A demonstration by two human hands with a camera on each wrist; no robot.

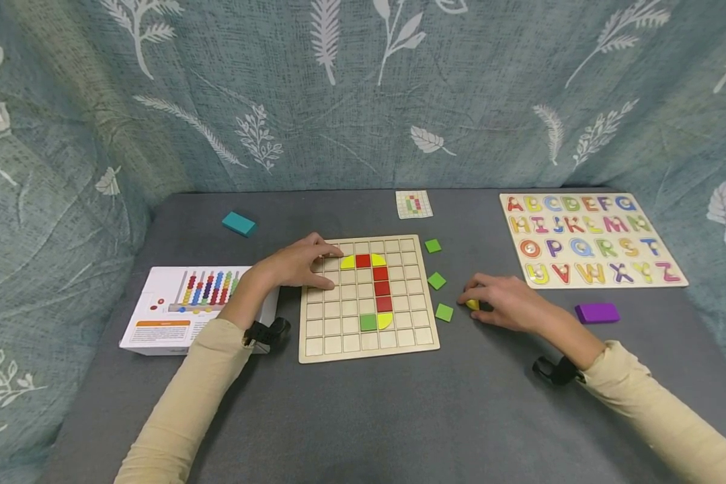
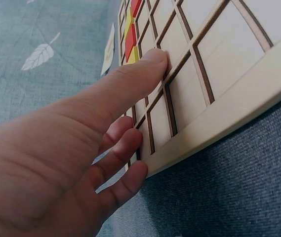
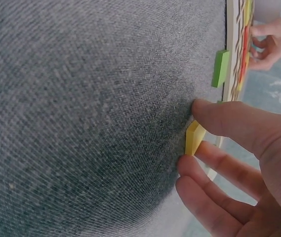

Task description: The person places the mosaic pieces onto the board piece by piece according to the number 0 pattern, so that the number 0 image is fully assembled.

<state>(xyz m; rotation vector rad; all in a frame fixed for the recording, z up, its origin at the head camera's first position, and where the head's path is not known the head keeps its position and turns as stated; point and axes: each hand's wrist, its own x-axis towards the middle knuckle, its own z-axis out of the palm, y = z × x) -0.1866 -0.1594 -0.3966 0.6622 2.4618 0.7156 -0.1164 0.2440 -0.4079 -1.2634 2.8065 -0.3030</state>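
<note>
A wooden grid board (image 1: 333, 346) lies mid-table with red, yellow and green pieces set in a hooked line, among them a red square (image 1: 382, 288) and a green square (image 1: 368, 323). My left hand (image 1: 299, 263) rests at the board's upper left, thumb on the grid, the other fingers lightly bent by the edge; nothing is in its grasp. Right of the board, my right hand (image 1: 508, 302) pinches a yellow rounded piece (image 3: 194, 137) at the tabletop between thumb and fingers. Three loose green squares (image 1: 437, 280) lie between board and right hand.
A small pattern card (image 1: 414, 204) lies behind the board. At the right are an alphabet board (image 1: 593, 282) and a purple block (image 1: 597, 313). A white abacus box (image 1: 157, 289) sits under the left forearm, with a teal block (image 1: 238, 224) farther back.
</note>
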